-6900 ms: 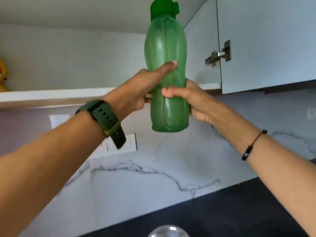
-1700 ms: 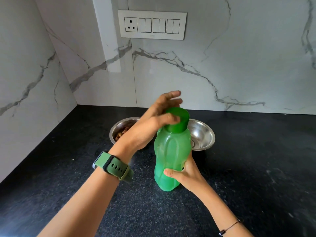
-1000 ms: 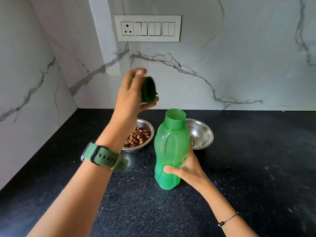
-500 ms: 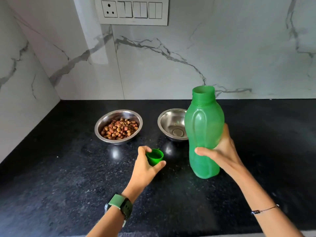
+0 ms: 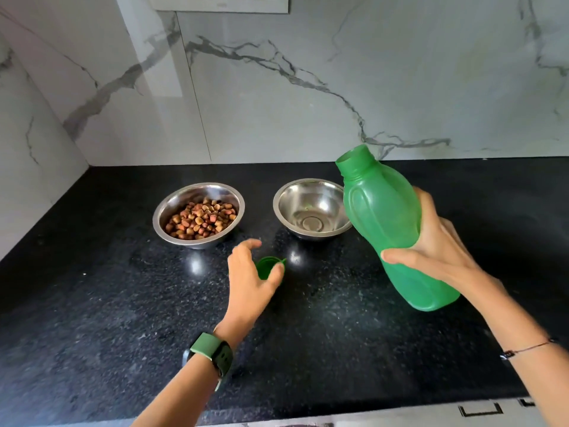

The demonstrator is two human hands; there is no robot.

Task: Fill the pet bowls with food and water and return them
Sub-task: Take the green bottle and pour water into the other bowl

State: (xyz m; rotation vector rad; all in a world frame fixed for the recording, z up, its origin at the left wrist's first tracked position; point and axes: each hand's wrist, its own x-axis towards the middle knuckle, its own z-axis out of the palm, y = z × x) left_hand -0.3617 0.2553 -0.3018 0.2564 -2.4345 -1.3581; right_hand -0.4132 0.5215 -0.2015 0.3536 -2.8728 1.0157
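Now uncapped | R hand (image 5: 437, 251) wrapped round green bottle (image 5: 391, 229), tilted twd empty bowl (image 5: 312, 208) nr counter (image 5: 92, 303) back edge | L hand (image 5: 251, 277) spread, releasing cap (image 5: 267, 267) set on counter since 0.5 s ago | kibble bowl (image 5: 198, 215) full; water pour next

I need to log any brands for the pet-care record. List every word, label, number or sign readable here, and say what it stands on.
None can be read.
Switch plate: a small mark on its lower edge, too small to read.
Bottle: no label or print visible.
Cap: plain.
Food bowl and empty bowl: no markings visible.
Watch: only the strap shows, no text.
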